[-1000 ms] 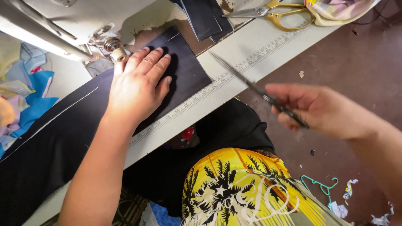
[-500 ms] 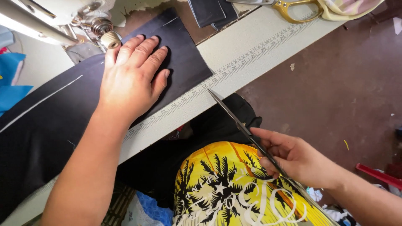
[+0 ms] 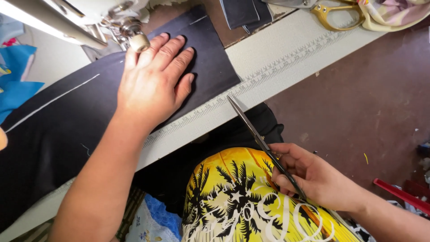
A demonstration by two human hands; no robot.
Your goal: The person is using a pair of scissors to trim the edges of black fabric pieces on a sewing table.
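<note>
A: Left hand flat, fingers spread, pinning the dark cloth by the sewing machine, upper left.

B: Right hand grips closed scissors, lower right, clear of the cloth; nothing visibly cut.

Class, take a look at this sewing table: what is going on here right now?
A person sits at a sewing machine. Their left hand lies flat on a dark cloth spread over the table, close to the machine's needle area. Their right hand holds slim dark scissors over their lap, blades closed and the tip pointing up at the table edge. A second pair of gold-handled scissors lies at the table's far side.
</note>
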